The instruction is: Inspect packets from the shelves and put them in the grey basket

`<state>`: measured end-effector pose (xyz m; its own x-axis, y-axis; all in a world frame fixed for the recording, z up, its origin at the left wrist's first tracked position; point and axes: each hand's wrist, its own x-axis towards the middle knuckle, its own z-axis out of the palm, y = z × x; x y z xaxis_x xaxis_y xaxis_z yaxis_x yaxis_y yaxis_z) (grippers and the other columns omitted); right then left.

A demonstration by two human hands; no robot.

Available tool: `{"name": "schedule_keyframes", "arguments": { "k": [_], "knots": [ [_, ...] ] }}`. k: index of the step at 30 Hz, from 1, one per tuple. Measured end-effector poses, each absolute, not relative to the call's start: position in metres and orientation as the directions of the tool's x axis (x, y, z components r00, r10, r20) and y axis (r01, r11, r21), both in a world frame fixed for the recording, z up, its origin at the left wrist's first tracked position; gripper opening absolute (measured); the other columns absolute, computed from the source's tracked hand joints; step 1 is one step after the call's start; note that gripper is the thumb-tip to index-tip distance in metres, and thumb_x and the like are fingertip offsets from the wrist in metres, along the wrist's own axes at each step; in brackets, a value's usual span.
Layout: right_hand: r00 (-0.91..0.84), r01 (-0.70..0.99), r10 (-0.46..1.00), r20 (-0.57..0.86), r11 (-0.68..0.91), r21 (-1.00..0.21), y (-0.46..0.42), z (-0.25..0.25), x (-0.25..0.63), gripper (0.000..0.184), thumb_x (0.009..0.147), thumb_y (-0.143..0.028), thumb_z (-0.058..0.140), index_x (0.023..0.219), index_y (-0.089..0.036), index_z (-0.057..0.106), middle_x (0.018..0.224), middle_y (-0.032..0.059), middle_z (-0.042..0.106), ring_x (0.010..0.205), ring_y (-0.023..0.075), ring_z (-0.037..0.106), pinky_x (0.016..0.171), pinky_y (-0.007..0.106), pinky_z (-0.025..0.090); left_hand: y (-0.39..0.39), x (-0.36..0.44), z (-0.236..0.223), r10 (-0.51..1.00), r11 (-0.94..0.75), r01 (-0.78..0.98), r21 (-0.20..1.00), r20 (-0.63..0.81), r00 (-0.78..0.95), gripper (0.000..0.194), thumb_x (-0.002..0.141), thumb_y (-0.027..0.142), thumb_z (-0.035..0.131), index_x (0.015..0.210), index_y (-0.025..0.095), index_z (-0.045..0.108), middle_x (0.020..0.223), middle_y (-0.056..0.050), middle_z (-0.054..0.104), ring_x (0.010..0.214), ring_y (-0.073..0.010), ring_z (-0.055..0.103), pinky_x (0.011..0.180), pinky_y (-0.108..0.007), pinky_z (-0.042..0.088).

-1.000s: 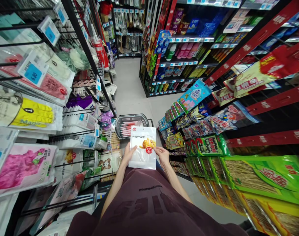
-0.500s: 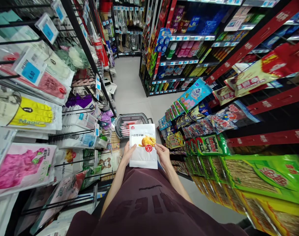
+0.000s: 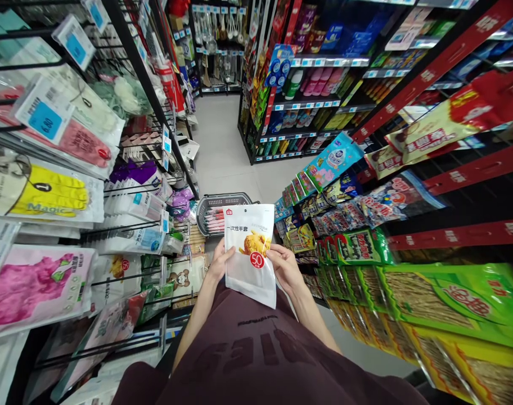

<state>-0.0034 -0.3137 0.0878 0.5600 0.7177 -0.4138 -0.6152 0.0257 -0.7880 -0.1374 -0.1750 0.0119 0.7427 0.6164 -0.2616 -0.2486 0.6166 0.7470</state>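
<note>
A white packet of disposable gloves (image 3: 243, 275), printed with fried chicken and a red circle reading 50, is held up in front of my body. My left hand (image 3: 219, 260) pinches its left edge, thumb on the front. On the opposite edge, my right hand (image 3: 285, 269) grips it between thumb and fingers. The packet's lower right corner hangs tilted downward. Just beyond it, partly covered by the packet, is a grey shopping basket (image 3: 203, 216) with several red-and-white packs (image 3: 215, 218) inside.
Racks on my left hold packaged yellow gloves (image 3: 58, 188), pink gloves (image 3: 37, 284) and price tags on hooks. To the right hang green snack bags (image 3: 459, 301) and red shelf strips (image 3: 459, 239). Grey floor (image 3: 218, 135) runs ahead toward shelves of bottles (image 3: 319, 81) and hanging utensils.
The glove packet has come a little closer and tilted, its lower right corner swinging down. My right hand has shifted slightly, showing more of its fingers. Both hands keep hold.
</note>
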Motion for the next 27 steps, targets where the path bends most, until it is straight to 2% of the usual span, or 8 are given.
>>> {"name": "schedule_keyframes", "arguments": {
  "k": [5, 10, 16, 23, 27],
  "knots": [
    [0.442, -0.665, 0.804, -0.398, -0.004, -0.747, -0.314, 0.121, -0.014, 0.028, 0.065, -0.026, 0.084, 0.089, -0.017, 0.073, 0.078, 0.0028, 0.075, 0.064, 0.0138, 0.067, 0.064, 0.023, 0.054, -0.179, -0.133, 0.028, 0.588, 0.613, -0.275, 0.741, -0.195, 0.785, 0.054, 0.075, 0.029, 0.076, 0.125, 0.019, 0.055, 0.12, -0.011, 0.066, 0.109, -0.0256, 0.062, 0.094, -0.034, 0.049],
    [0.401, -0.682, 0.825, -0.397, -0.02, -0.731, -0.315, 0.14, -0.021, 0.029, 0.063, -0.024, 0.085, 0.088, -0.019, 0.073, 0.082, 0.0029, 0.075, 0.068, 0.0147, 0.068, 0.065, 0.024, 0.054, -0.182, -0.133, 0.033, 0.53, 0.63, -0.245, 0.737, -0.178, 0.829, 0.052, 0.073, 0.03, 0.078, 0.119, 0.019, 0.057, 0.112, -0.009, 0.069, 0.1, -0.0235, 0.066, 0.088, -0.032, 0.05],
    [0.42, -0.671, 0.821, -0.386, -0.006, -0.742, -0.317, 0.143, -0.022, 0.03, 0.062, -0.024, 0.085, 0.09, -0.021, 0.073, 0.086, 0.0022, 0.075, 0.072, 0.015, 0.068, 0.07, 0.026, 0.055, -0.181, -0.134, 0.029, 0.507, 0.646, -0.24, 0.724, -0.173, 0.844, 0.053, 0.073, 0.028, 0.078, 0.121, 0.019, 0.056, 0.108, -0.008, 0.07, 0.091, -0.0197, 0.067, 0.081, -0.027, 0.051],
    [0.412, -0.687, 0.823, -0.392, -0.002, -0.727, -0.318, 0.142, -0.02, 0.03, 0.062, -0.022, 0.085, 0.089, -0.021, 0.073, 0.085, 0.0017, 0.076, 0.067, 0.0116, 0.067, 0.066, 0.021, 0.054, -0.181, -0.135, 0.028, 0.507, 0.65, -0.227, 0.725, -0.191, 0.841, 0.054, 0.072, 0.027, 0.078, 0.121, 0.019, 0.057, 0.11, -0.008, 0.07, 0.092, -0.0205, 0.067, 0.083, -0.028, 0.05],
    [0.422, -0.668, 0.816, -0.395, -0.015, -0.744, -0.318, 0.142, -0.02, 0.031, 0.061, -0.025, 0.086, 0.089, -0.022, 0.073, 0.084, 0.0018, 0.075, 0.068, 0.0138, 0.067, 0.068, 0.025, 0.055, -0.182, -0.135, 0.028, 0.512, 0.645, -0.228, 0.729, -0.191, 0.837, 0.054, 0.072, 0.027, 0.078, 0.121, 0.019, 0.057, 0.11, -0.009, 0.07, 0.094, -0.0206, 0.067, 0.083, -0.028, 0.05]
  ]
}}
